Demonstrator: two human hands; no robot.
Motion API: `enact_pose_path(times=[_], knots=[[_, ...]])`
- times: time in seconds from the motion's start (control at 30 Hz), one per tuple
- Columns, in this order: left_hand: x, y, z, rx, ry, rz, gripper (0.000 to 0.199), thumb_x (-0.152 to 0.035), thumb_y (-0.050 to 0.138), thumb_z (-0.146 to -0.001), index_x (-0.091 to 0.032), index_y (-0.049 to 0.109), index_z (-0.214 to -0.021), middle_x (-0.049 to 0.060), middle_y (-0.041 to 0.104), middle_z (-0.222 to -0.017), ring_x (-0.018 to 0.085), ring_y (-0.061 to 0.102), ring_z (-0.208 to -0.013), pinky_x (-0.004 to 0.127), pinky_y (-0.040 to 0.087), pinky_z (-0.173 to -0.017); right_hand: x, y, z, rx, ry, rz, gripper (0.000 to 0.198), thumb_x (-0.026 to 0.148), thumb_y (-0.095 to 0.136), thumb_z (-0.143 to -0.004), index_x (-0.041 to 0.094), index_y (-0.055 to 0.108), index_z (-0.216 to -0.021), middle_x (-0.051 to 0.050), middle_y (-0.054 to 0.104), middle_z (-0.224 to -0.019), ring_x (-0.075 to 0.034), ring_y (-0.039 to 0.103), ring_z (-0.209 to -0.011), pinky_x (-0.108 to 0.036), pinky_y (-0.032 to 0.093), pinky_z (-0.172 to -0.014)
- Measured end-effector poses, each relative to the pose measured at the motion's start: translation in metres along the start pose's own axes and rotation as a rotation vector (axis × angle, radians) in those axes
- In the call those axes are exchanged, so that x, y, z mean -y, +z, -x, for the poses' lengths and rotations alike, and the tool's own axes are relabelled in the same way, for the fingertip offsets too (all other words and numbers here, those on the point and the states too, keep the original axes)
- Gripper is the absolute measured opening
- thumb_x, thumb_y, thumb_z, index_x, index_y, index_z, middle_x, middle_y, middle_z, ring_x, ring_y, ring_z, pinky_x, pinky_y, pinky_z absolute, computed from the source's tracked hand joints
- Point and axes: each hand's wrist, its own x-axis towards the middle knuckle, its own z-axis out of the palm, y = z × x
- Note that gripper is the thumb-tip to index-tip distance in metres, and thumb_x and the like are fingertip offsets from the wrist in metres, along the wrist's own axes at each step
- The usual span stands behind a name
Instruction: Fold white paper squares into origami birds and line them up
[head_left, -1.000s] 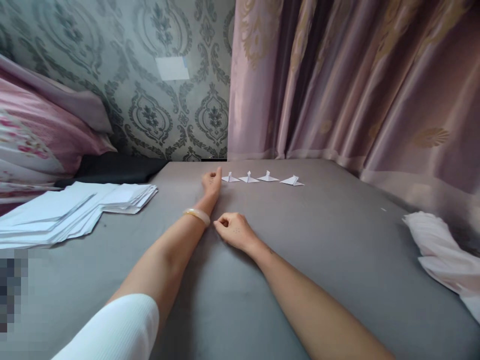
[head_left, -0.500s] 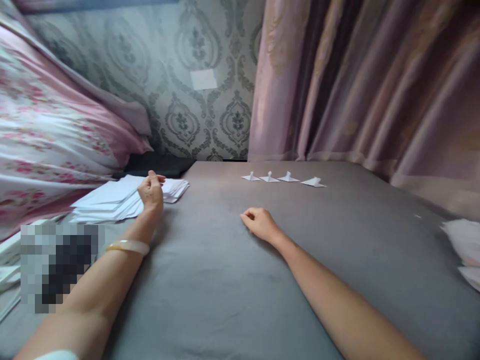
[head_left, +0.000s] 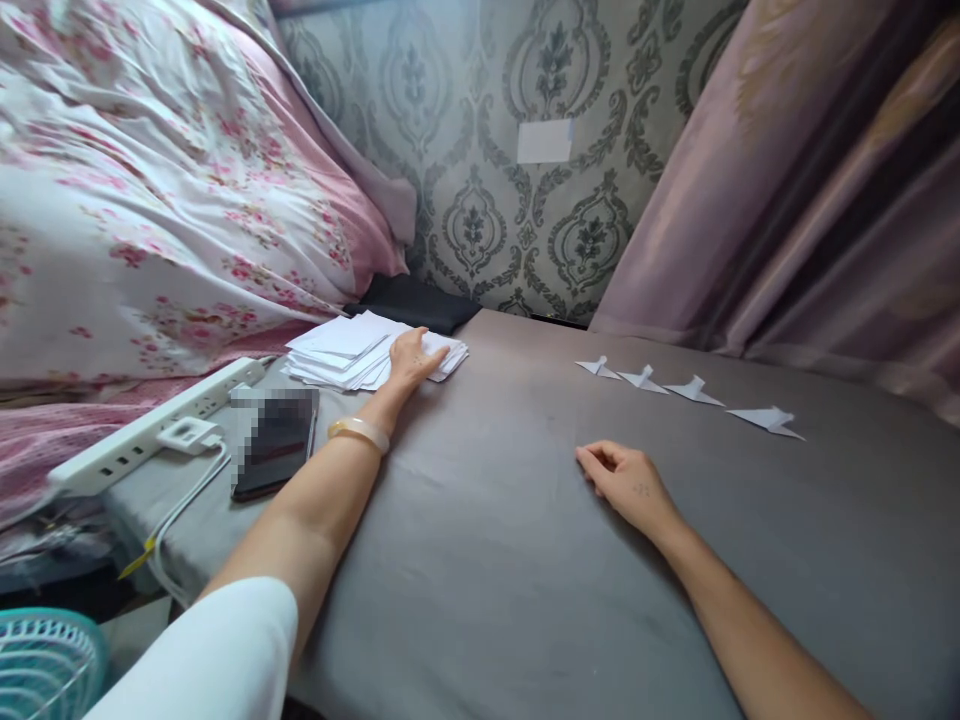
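Note:
My left hand (head_left: 414, 360), a bracelet on its wrist, rests over stacked sheets of white paper (head_left: 341, 340) at the back left. Its thumb and fingers are apart, and I see no sheet gripped in it. My right hand (head_left: 626, 482) lies on the grey cloth-covered surface (head_left: 480, 560), fingers curled in and thumb meeting the index finger. Nothing shows in it. Beyond it, several small folded white paper figures (head_left: 694, 390) stand in a slanting row, each with flat pointed sides and a raised middle.
To the left lie a dark phone (head_left: 277, 440), a white power strip (head_left: 157, 425) and a plugged-in charger (head_left: 191, 435) with cables. A black folded item (head_left: 416, 303) is behind the paper. Floral fabric (head_left: 195, 180), a pink curtain (head_left: 720, 190) and a teal basket-like object (head_left: 49, 660) border the surface.
My view has turned left, bringing the power strip and teal object into sight. My left hand has gone from raised beside the paper stack to spread over it. My right hand stays curled.

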Motion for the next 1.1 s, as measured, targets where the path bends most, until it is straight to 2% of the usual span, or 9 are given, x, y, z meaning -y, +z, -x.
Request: enact_pose_path(times=[0.13,0.33,0.63,0.83,1.1], knots=[[-0.003,-0.002,0.005,0.167,0.032,-0.248,0.071,-0.042,0.07,-0.068,-0.012,0.051,-0.129,0.016,0.052,-0.135,0.031,0.042,-0.13,0.037,0.026,-0.111,-0.001,0.0,-0.001,-0.006,-0.025,0.023,0.035,0.048,0.049,-0.081,0.019,0.067,-0.078,-0.002,0.064,-0.064,-0.013,0.054,-0.051,-0.026,0.041,-0.055],[-0.003,-0.008,0.006,0.193,-0.046,-0.237,0.067,-0.038,0.064,-0.073,-0.013,0.048,-0.133,0.014,0.054,-0.135,0.028,0.048,-0.127,0.031,0.033,-0.106,-0.002,0.0,-0.001,-0.006,-0.024,0.037,0.035,0.049,0.049,-0.081,0.02,0.068,-0.078,-0.003,0.065,-0.066,-0.014,0.054,-0.052,-0.027,0.042,-0.056],[-0.002,-0.005,0.002,0.176,-0.18,-0.142,0.065,-0.026,0.06,-0.071,-0.013,0.048,-0.133,0.014,0.056,-0.133,0.026,0.052,-0.123,0.03,0.039,-0.102,-0.001,0.001,-0.001,-0.007,-0.017,0.047,0.034,0.048,0.049,-0.081,0.02,0.067,-0.076,-0.002,0.063,-0.065,-0.014,0.053,-0.054,-0.027,0.042,-0.058],[0.0,-0.003,0.002,0.158,-0.224,-0.045,0.061,-0.028,0.058,-0.072,-0.014,0.05,-0.13,0.012,0.059,-0.129,0.026,0.056,-0.118,0.029,0.042,-0.096,0.0,0.001,-0.002,-0.007,-0.02,0.036,0.034,0.048,0.05,-0.081,0.019,0.067,-0.078,-0.003,0.066,-0.069,-0.015,0.055,-0.058,-0.027,0.042,-0.06],[0.008,-0.008,-0.001,0.013,-0.207,0.094,0.045,-0.034,0.06,-0.076,-0.013,0.06,-0.116,0.012,0.062,-0.123,0.025,0.057,-0.113,0.032,0.041,-0.098,0.002,0.0,0.0,0.0,-0.017,0.028,0.035,0.048,0.05,-0.081,0.018,0.067,-0.079,-0.004,0.066,-0.071,-0.014,0.054,-0.057,-0.026,0.042,-0.059]])
